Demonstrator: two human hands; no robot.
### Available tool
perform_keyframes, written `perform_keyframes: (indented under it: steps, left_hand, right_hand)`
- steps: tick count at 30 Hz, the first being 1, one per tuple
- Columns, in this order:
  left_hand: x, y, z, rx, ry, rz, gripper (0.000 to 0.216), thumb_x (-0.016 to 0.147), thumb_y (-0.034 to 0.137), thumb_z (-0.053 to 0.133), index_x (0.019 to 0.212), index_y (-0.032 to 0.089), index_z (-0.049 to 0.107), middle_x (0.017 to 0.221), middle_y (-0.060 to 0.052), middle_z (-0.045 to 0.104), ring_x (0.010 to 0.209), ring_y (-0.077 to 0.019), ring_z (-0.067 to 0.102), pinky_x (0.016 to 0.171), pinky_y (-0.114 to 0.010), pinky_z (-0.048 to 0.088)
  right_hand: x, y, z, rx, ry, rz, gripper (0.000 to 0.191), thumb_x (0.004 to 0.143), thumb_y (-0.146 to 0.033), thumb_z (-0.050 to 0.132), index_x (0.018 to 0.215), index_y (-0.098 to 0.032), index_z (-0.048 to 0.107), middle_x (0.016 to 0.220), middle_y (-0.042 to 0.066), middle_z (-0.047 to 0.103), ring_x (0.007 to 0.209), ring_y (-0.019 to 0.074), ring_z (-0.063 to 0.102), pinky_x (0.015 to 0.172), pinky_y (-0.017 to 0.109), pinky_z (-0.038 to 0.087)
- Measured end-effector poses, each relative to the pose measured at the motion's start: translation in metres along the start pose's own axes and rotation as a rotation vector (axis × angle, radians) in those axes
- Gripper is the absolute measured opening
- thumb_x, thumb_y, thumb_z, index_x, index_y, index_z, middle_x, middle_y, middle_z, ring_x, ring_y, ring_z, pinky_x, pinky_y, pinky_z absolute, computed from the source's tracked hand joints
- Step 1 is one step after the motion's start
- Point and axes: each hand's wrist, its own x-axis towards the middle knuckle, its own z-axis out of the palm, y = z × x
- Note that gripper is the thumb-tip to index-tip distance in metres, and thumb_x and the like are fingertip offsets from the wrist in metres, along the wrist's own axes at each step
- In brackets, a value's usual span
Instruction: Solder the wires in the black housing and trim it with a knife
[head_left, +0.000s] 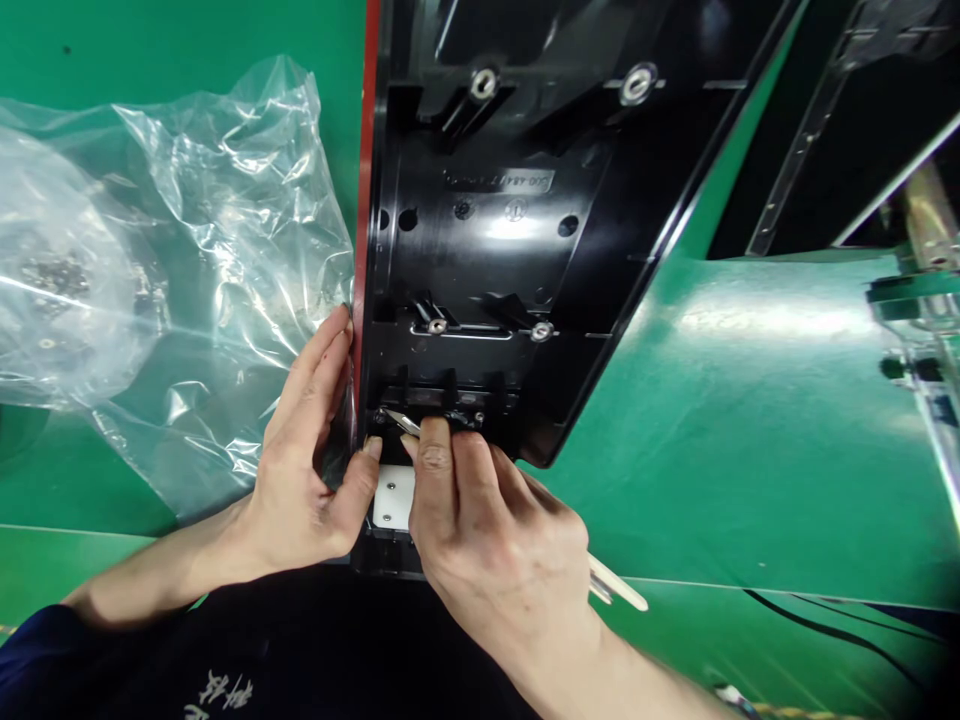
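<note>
A long black plastic housing (480, 270) with a red strip (367, 200) along its left edge lies with its ribbed inside facing up. My left hand (307, 460) grips its lower left edge, fingers along the outer side and thumb over the rim. In my right hand (487, 530) is a slim tool with a pointed metal tip (402, 422) and a cream-coloured rear end (619, 583). The tip reaches into the housing near a small post at lower left; whether it touches is unclear. Beside my right fingers sits a white plate (392, 497) with two screws, partly covered by the hand.
At left on the green table (750, 480) lies a clear plastic bag (247, 240), by a round whitish container (67, 270) with small metal parts inside. Another black panel (810, 130) stands at upper right, near a metal fixture (926, 310). A dark cable (832, 625) runs at lower right.
</note>
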Motion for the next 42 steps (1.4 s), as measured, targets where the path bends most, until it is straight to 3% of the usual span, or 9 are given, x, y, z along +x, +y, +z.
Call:
perform_keyframes:
  steps: [8, 17, 24, 30, 34, 38, 42]
  left_hand:
    - [-0.001, 0.001, 0.001, -0.041, -0.003, -0.041, 0.059, 0.079, 0.016, 0.055, 0.136, 0.02, 0.04, 0.147, -0.007, 0.029, 0.131, -0.0332, 0.035, 0.111, -0.053, 0.038]
    - [-0.001, 0.0, 0.001, -0.098, -0.007, -0.073, 0.06, 0.079, 0.014, 0.056, 0.136, 0.018, 0.04, 0.147, -0.009, 0.029, 0.132, -0.0343, 0.033, 0.114, -0.053, 0.032]
    - [-0.001, -0.003, 0.002, -0.107, 0.01, -0.038, 0.058, 0.079, 0.016, 0.058, 0.134, 0.018, 0.042, 0.144, -0.01, 0.033, 0.131, -0.0328, 0.035, 0.111, -0.054, 0.035]
    - [0.002, -0.007, -0.001, -0.111, -0.011, 0.037, 0.061, 0.074, 0.015, 0.059, 0.133, 0.014, 0.042, 0.141, -0.013, 0.036, 0.134, -0.0331, 0.03, 0.112, -0.054, 0.033]
    - [0.002, -0.009, -0.002, -0.123, -0.016, 0.052, 0.064, 0.073, 0.015, 0.059, 0.134, 0.015, 0.041, 0.145, -0.013, 0.031, 0.135, -0.0318, 0.028, 0.113, -0.051, 0.031]
    - [0.003, -0.008, -0.003, -0.079, -0.017, 0.076, 0.07, 0.072, 0.013, 0.058, 0.138, 0.014, 0.035, 0.148, -0.014, 0.025, 0.136, -0.0302, 0.026, 0.112, -0.05, 0.031]
    - [0.003, -0.006, -0.003, -0.078, -0.01, 0.068, 0.067, 0.073, 0.014, 0.057, 0.137, 0.013, 0.037, 0.147, -0.015, 0.026, 0.136, -0.0316, 0.027, 0.112, -0.049, 0.03]
  right_hand:
    - [0.002, 0.001, 0.002, -0.039, -0.028, -0.02, 0.027, 0.089, -0.001, 0.034, 0.098, 0.003, 0.06, 0.067, 0.007, 0.047, 0.053, 0.016, 0.044, 0.048, 0.026, 0.029]
    - [0.005, 0.005, -0.002, -0.063, -0.03, -0.078, 0.029, 0.085, 0.002, 0.035, 0.096, 0.004, 0.061, 0.065, 0.008, 0.046, 0.052, 0.0165, 0.044, 0.046, 0.026, 0.029]
    - [0.006, -0.001, -0.007, 0.023, -0.11, 0.034, 0.022, 0.087, -0.005, 0.04, 0.092, 0.0, 0.061, 0.068, 0.007, 0.048, 0.049, 0.0153, 0.045, 0.043, 0.026, 0.026]
    - [0.014, -0.005, -0.014, 0.063, -0.155, 0.098, 0.018, 0.07, -0.007, 0.052, 0.083, -0.004, 0.063, 0.064, 0.005, 0.048, 0.047, 0.0158, 0.045, 0.04, 0.027, 0.025]
    - [0.018, -0.001, -0.02, 0.192, -0.248, 0.144, 0.027, 0.063, 0.001, 0.047, 0.084, -0.006, 0.063, 0.064, 0.003, 0.051, 0.048, 0.015, 0.049, 0.042, 0.026, 0.029]
    - [0.01, 0.004, -0.02, 0.333, -0.258, 0.192, 0.025, 0.073, 0.001, 0.047, 0.091, -0.008, 0.063, 0.071, 0.001, 0.055, 0.053, 0.016, 0.052, 0.046, 0.028, 0.035]
    - [-0.002, 0.001, -0.013, 0.157, -0.056, 0.18, 0.025, 0.093, -0.009, 0.04, 0.101, 0.001, 0.061, 0.072, 0.006, 0.052, 0.054, 0.0167, 0.05, 0.044, 0.029, 0.03]
